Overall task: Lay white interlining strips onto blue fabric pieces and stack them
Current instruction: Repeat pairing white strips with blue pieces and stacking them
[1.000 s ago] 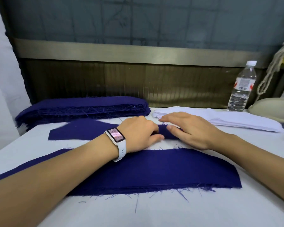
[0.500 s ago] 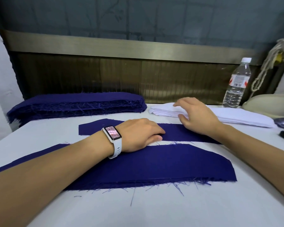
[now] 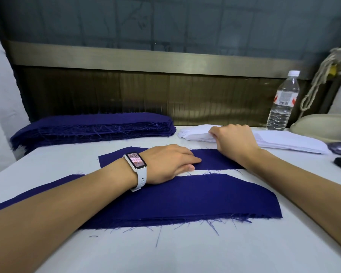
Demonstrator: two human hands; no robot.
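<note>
**Pressing blue cloth, touching white strips**

The person's left hand (image 3: 171, 162), with a white smartwatch (image 3: 135, 163) on the wrist, lies flat on the narrow dark blue fabric piece (image 3: 215, 160) in the middle of the white table (image 3: 185, 249). The right hand (image 3: 236, 140) is apart from it, fingers curled over the stack of white interlining strips (image 3: 283, 142) behind; I cannot tell if it pinches one. A wider dark blue fabric piece (image 3: 195, 198) lies nearer.
</note>
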